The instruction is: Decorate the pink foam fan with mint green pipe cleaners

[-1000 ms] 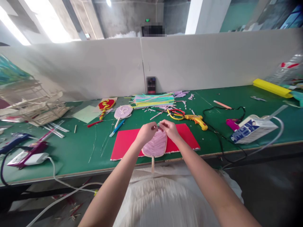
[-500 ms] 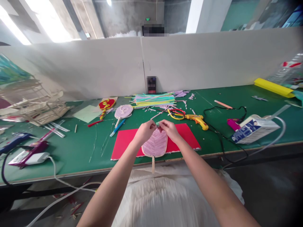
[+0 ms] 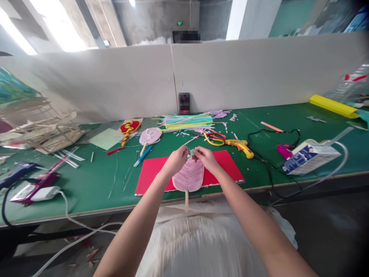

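A small pale-green curled piece of pipe cleaner [image 3: 191,153] shows between my hands. My left hand [image 3: 180,157] pinches at its left side, and my right hand [image 3: 205,156] grips it from the right with fingers closed. Beneath them lies a lilac fan [image 3: 188,176] covered in ribbed rows of pipe cleaner with a pale rim. Its handle [image 3: 186,201] sticks out over the table's front edge. Under the fan is a red board [image 3: 152,173]. My fingers hide the fan's top edge and part of the green piece.
Behind the board lies a bundle of coloured pipe cleaners [image 3: 188,122]. Scissors [image 3: 215,139] and a yellow glue gun [image 3: 240,146] are right of it. A blue pen [image 3: 143,155], a round lilac fan [image 3: 150,135] and a red-yellow fan [image 3: 130,127] lie left. A carton [image 3: 311,157] stands right.
My hands have drawn slightly apart, and more of the green piece shows between the fingertips. The fan and board have stayed in place.
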Demonstrator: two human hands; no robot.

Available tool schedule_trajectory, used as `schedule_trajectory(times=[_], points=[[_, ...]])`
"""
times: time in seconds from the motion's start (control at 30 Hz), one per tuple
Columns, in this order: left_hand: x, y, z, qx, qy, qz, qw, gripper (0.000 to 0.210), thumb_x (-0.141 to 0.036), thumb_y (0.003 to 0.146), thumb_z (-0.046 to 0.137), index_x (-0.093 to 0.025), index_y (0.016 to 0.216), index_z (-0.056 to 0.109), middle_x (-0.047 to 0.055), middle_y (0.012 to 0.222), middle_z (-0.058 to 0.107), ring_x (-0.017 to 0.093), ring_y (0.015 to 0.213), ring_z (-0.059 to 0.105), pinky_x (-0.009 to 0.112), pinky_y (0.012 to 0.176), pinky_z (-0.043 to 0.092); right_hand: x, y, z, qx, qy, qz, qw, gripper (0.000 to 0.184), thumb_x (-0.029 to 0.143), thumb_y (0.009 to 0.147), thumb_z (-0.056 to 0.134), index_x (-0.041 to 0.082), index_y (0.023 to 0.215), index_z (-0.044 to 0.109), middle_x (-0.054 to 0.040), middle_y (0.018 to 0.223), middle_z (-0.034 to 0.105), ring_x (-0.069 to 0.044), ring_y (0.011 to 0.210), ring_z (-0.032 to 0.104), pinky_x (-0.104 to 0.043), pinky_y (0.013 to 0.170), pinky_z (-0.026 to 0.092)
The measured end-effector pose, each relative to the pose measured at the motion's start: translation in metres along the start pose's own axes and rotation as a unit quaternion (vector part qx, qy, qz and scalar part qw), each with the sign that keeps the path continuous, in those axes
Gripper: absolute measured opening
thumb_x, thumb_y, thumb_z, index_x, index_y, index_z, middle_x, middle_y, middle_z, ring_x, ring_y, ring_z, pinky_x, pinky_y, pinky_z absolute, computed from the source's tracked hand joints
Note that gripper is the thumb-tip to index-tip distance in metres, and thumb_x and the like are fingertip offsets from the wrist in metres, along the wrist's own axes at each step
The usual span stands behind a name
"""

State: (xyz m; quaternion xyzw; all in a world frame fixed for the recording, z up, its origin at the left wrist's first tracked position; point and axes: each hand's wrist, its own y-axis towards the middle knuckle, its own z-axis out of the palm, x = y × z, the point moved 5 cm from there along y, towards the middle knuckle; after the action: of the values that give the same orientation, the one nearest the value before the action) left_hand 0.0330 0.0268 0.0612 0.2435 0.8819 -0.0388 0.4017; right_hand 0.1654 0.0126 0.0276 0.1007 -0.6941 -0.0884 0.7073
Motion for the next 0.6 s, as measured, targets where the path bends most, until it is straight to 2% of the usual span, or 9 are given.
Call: schedule_trajectory(times=[0.3,0.43,0.6], points=[[-0.0054,-0.0048,-0.0012,0.031,0.007,0.055,0.998,0.012,-0.023,0.084,0.035,-0.02,0.08,0.046,-0.005,0.057,0.044,0.01,0.052,0.041,0.02,0.052,0.029,0.0005,-0.0003,0.001,0.017,-0.036,-0.015,0.999,0.029,0.045,0.08,0.056,0.018,0.069,0.056,0.0029,0.057,0.055,-0.011,0.053,0.052,-0.025,0.056,0.041],[-0.003,-0.0052,0.0006,0.047,0.015,0.052,0.997,0.013,-0.025,0.085,0.034,-0.02,0.082,0.046,-0.004,0.059,0.046,0.011,0.054,0.043,0.02,0.052,0.03,0.002,-0.0013,0.0013,0.02,-0.05,-0.021,0.998,0.028,0.045,0.081,0.055,0.019,0.07,0.056,0.0029,0.058,0.055,-0.011,0.054,0.052,-0.024,0.057,0.042],[-0.0052,-0.0063,0.0,0.031,0.04,0.043,0.998,0.017,-0.03,0.087,0.035,-0.02,0.082,0.048,-0.003,0.062,0.049,0.011,0.056,0.044,0.02,0.052,0.03,0.0028,-0.0018,0.0015,0.016,-0.071,-0.029,0.997,0.03,0.047,0.081,0.053,0.019,0.07,0.055,0.0028,0.058,0.054,-0.011,0.054,0.052,-0.025,0.057,0.041]])
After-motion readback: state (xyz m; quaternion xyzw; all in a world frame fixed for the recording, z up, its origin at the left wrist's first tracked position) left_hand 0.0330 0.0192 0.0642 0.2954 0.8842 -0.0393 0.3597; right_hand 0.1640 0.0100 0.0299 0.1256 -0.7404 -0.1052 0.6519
